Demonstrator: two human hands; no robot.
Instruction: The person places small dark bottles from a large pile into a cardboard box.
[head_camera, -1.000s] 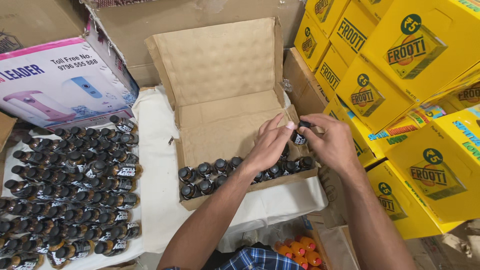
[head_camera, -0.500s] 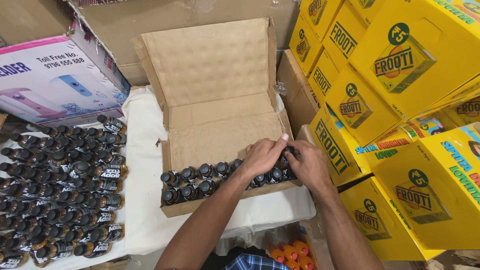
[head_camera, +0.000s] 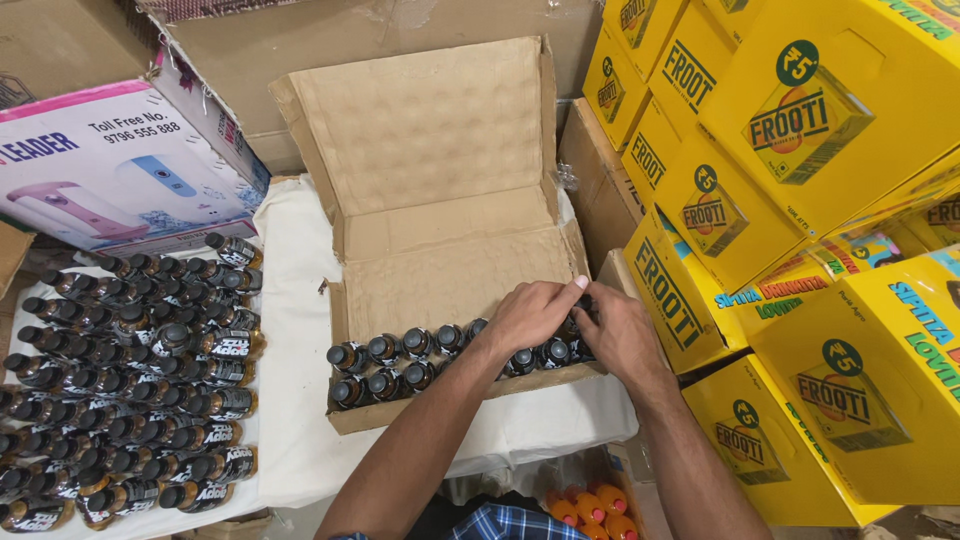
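So from the head cam: our left hand (head_camera: 530, 315) and right hand (head_camera: 620, 335) are pressed close together at the right end of the open brown cardboard box (head_camera: 440, 250). The fingers are curled down over the small dark bottles with black caps (head_camera: 400, 365) sitting there. We honestly can't tell if either hand is actually clamped on a bottle, since the fingers hide what's under them.

Progress-wise, we'd say it's early: two short rows of bottles line the near edge of the box, running left from our hands, and the rest of the box floor beyond our hands is bare cardboard. Far left of the left hand, a big batch of the same dark bottles (head_camera: 130, 380) lies on the white cloth (head_camera: 290, 300), so lots is left. To the right of our right hand, the yellow juice cartons (head_camera: 800, 200) are stacked up.

Compared with a second ago, our hands have dropped from being raised above the rows with a bottle between them, down onto the row itself.
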